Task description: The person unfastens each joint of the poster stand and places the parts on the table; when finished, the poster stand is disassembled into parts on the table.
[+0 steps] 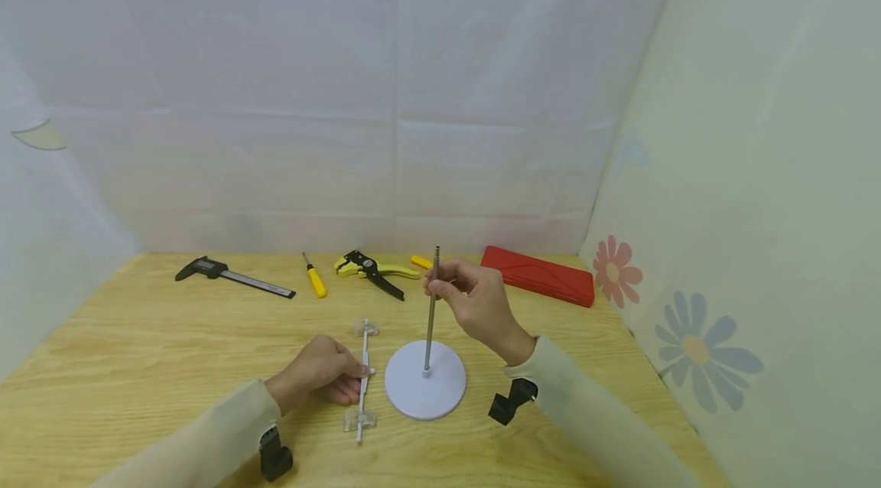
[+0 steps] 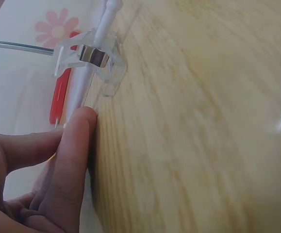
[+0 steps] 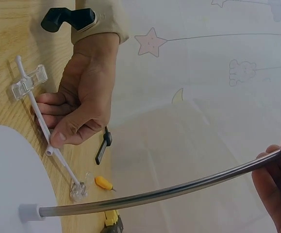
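Note:
My right hand (image 1: 475, 304) pinches a thin metal rod (image 3: 164, 193) near its upper end. The rod stands upright in the socket of a round white base (image 1: 425, 396), which rests on the table. To the left, my left hand (image 1: 323, 373) pinches a white plastic crossbar (image 3: 41, 116) at its middle, close over the tabletop. A short stub (image 3: 49, 151) juts from the crossbar's middle toward the base. Clear plastic clips (image 2: 94, 56) with a metal spring sit near both ends of the crossbar. The rod and the crossbar are apart.
Along the back of the table lie a digital caliper (image 1: 234, 276), a yellow screwdriver (image 1: 315, 281), a yellow-and-black wire stripper (image 1: 372, 270), another yellow handle (image 1: 421, 261) and a red case (image 1: 537, 275). White sheeting hangs behind; a flower-printed wall (image 1: 743, 167) borders the right side.

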